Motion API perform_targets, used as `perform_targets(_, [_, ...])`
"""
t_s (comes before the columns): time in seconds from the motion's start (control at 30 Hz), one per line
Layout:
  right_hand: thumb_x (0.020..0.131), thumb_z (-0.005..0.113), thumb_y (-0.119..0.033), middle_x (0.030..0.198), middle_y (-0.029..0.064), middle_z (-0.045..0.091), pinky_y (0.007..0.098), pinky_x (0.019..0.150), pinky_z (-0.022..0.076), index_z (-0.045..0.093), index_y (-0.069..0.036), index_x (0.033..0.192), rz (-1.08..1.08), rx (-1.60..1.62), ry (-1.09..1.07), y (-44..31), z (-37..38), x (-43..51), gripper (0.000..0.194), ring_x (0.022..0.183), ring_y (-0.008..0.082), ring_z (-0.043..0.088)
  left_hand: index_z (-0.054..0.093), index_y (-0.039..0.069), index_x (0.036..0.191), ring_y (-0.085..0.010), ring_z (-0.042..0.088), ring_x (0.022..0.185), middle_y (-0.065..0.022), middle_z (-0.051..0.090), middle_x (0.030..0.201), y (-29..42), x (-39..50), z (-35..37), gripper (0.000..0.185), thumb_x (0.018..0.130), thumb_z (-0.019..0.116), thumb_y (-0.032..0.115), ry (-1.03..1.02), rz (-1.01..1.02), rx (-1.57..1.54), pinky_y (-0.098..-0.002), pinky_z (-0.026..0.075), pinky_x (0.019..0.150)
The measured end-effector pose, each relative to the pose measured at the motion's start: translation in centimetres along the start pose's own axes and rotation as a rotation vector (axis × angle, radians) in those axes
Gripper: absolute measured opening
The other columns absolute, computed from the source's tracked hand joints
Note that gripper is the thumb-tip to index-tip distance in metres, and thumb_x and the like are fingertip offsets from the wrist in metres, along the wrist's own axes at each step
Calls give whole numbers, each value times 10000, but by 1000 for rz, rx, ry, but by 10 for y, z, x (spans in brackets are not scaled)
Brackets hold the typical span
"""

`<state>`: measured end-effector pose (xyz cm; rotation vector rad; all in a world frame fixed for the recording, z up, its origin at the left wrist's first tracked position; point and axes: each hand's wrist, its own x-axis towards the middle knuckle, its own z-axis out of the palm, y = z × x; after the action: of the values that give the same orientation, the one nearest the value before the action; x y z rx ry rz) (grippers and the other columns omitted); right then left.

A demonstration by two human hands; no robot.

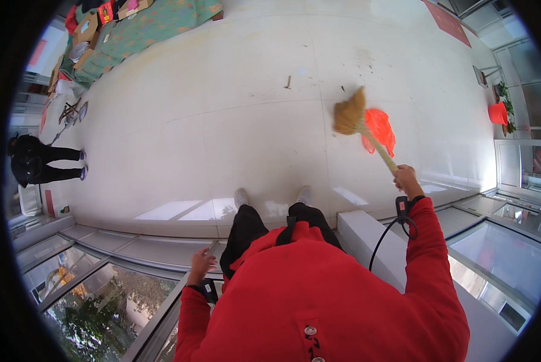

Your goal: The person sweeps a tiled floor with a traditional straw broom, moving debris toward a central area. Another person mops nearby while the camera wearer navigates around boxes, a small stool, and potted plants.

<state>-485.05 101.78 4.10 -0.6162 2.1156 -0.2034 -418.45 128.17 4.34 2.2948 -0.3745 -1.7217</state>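
Note:
My right hand [405, 180] grips the handle of a straw broom [351, 115], held out to the right and ahead of me. Its bristle head lies over the pale tiled floor [261, 135], overlapping the left edge of a crumpled red plastic bag [380, 127]. Beyond the bristles, dark bits of debris [365, 65] and a small stick-like piece [288, 82] are scattered on the tiles. My left hand [202, 264] hangs at my left side near the window frame, holding nothing, its fingers apart.
A person in dark clothes [40, 160] stands at the far left, beside a long-handled tool. Boxes sit on a green patterned cloth [153, 34] at upper left. A red bucket [498, 113] and potted plants stand by the right wall. A white ledge [365, 235] juts out near my right leg.

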Motion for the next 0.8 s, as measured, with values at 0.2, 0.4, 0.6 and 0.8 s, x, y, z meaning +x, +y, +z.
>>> perform_targets(0.2, [757,609,-93,528,36,493,278,318,332,563,9,986,-136,130,42,0,-30,-18,255,388,118,471,457,-26,1208,-205,637,647,-160,633,863,-20,-21,35,440,774,510,19,-2,52,71,-326,538,497])
perform_targets(0.4, [760,628,-123,585,30,513,262,314,342,534,-66,1168,-131,24,-84,-8,-2,-91,422,402,101,461,416,-15,1244,-208,614,616,-155,612,831,-11,10,36,474,779,487,42,-37,-19,-98,-324,531,490])
perform_targets(0.6, [764,592,-131,593,62,530,266,315,359,532,-49,1179,-221,-103,-495,-16,71,-136,427,389,116,471,420,-16,1251,-184,612,647,-154,612,858,18,12,45,487,772,473,49,-15,184,-39,-299,533,511])
perform_targets(0.8, [700,647,-197,856,207,629,388,709,489,584,-22,1076,-707,-492,-602,9,159,-122,420,789,355,610,448,-30,1229,-173,616,659,-154,623,871,12,-15,49,475,761,479,48,19,97,-29,-290,532,506])
